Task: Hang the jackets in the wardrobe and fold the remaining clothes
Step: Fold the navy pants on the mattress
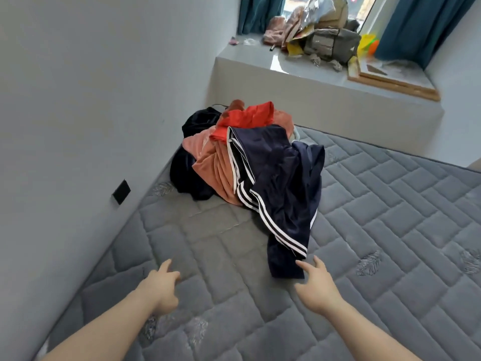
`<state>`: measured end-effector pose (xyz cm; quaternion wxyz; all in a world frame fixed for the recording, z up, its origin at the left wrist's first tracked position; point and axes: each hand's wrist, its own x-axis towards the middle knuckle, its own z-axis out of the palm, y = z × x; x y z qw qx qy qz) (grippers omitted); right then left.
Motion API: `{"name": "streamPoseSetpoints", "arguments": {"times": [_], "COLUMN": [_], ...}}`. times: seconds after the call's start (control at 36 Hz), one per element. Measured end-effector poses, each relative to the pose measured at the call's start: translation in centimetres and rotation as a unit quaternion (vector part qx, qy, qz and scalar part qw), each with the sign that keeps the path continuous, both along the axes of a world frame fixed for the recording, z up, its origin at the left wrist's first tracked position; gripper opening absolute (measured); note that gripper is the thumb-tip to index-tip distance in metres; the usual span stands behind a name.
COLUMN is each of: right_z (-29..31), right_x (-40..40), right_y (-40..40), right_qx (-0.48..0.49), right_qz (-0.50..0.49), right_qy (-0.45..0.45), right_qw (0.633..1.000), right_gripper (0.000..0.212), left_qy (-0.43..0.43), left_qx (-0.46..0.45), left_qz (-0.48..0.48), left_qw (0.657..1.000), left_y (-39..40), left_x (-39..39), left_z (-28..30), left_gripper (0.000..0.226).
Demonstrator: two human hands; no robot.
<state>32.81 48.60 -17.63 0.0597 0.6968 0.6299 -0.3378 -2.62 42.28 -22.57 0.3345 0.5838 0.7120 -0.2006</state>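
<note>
A heap of clothes lies on the grey quilted mattress (377, 230) by the wall. On top sprawls a navy garment with white stripes (281, 183), its lower end reaching toward me. Under it lie a salmon-pink garment (216, 168), a red one (250, 115) and a black one (184, 175). My right hand (316, 282) hovers just below the navy garment's lower end, fingers stretched toward it, holding nothing. My left hand (162, 285) is over bare mattress to the left, fingers loosely curled, empty.
A white wall (91, 100) with a black socket plate (121, 192) runs along the left. Behind the heap rises a window ledge (299, 82) piled with bags, boxes and a flat board. Teal curtains (421, 27) hang at the window.
</note>
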Motion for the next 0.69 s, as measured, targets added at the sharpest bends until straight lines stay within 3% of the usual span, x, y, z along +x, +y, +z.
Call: {"name": "streamPoseSetpoints", "arguments": {"times": [0.06, 0.11, 0.25, 0.33, 0.39, 0.47, 0.5, 0.58, 0.69], "right_z": [-2.1, -4.0, -9.5, -12.5, -14.5, -16.7, -17.3, -17.8, -14.9], "right_x": [-0.8, -1.5, -2.2, -2.9, -3.5, -4.5, -4.7, -5.1, -4.4], "right_y": [1.8, 3.6, 7.9, 9.6, 9.8, 8.8, 8.1, 4.5, -2.7], "right_qx": [0.001, 0.002, 0.057, 0.059, 0.066, 0.117, 0.12, 0.087, -0.071], "right_qz": [0.002, 0.0, -0.048, -0.093, -0.116, -0.133, -0.133, -0.107, -0.02], "right_qy": [-0.012, -0.013, 0.016, 0.036, 0.019, 0.012, 0.014, 0.034, 0.068], "right_qw": [1.0, 1.0, 0.997, 0.993, 0.991, 0.984, 0.984, 0.99, 0.995], "right_gripper": [0.068, 0.076, 0.106, 0.114, 0.099, 0.025, 0.012, 0.019, 0.023], "left_qy": [-0.007, -0.013, 0.066, 0.07, 0.07, 0.071, 0.072, 0.07, 0.042], "left_qx": [-0.013, -0.011, 0.06, 0.063, 0.066, 0.082, 0.085, 0.086, 0.048], "left_qz": [0.007, 0.009, -0.036, -0.039, -0.044, -0.049, -0.05, -0.047, -0.026], "left_qw": [1.0, 1.0, 0.995, 0.995, 0.994, 0.993, 0.993, 0.993, 0.998], "left_y": [0.2, -0.1, -1.9, -1.7, -1.4, -1.5, -1.7, -2.0, -1.7], "left_x": [-0.5, -0.7, 0.6, 0.5, 0.2, 0.0, -0.1, -0.3, 0.1], "left_z": [-3.4, -6.0, -11.6, -12.5, -12.6, -13.0, -13.1, -13.2, -11.1], "left_gripper": [0.102, 0.121, 0.126, 0.127, 0.127, 0.127, 0.127, 0.127, 0.124]}}
